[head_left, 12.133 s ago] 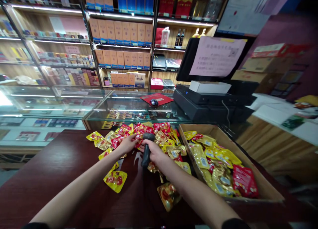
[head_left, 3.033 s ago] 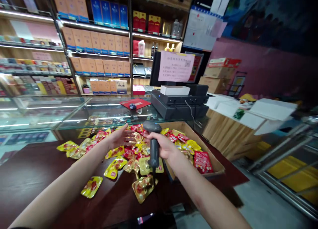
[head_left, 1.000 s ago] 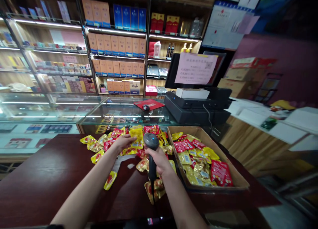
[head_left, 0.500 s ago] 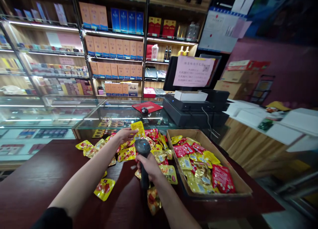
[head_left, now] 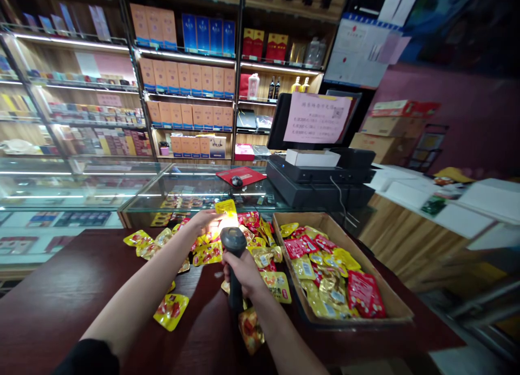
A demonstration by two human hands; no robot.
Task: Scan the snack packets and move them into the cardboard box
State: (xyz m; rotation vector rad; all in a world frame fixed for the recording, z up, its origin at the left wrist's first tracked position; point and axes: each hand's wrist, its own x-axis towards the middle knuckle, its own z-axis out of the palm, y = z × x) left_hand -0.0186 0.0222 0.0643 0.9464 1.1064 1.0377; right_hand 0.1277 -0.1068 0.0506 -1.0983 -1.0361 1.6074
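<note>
A black handheld scanner [head_left: 234, 244] stands upright in the grip of my right hand [head_left: 242, 271], its head facing away from me. Just beyond it, my left hand [head_left: 206, 223] holds a yellow packet [head_left: 226, 207], whose lower part is lit by a bright glow. Beneath and around both hands lies a loose pile of yellow, gold and red packets [head_left: 208, 253]. One yellow packet [head_left: 171, 311] lies apart at the left. To the right, a cardboard box [head_left: 392, 314] holds several red, yellow and gold packets [head_left: 320, 266].
The dark red table [head_left: 81, 277] meets a glass display counter [head_left: 142, 201]. On that counter are a red mouse pad [head_left: 252, 175] with a mouse [head_left: 236, 181] and a monitor [head_left: 317, 117] on a black base. Stocked shelves [head_left: 187, 96] stand behind.
A bright light now shines from the scanner onto the yellow packet. The packet and my left hand have shifted very slightly; my right hand is nearly unmoved.
</note>
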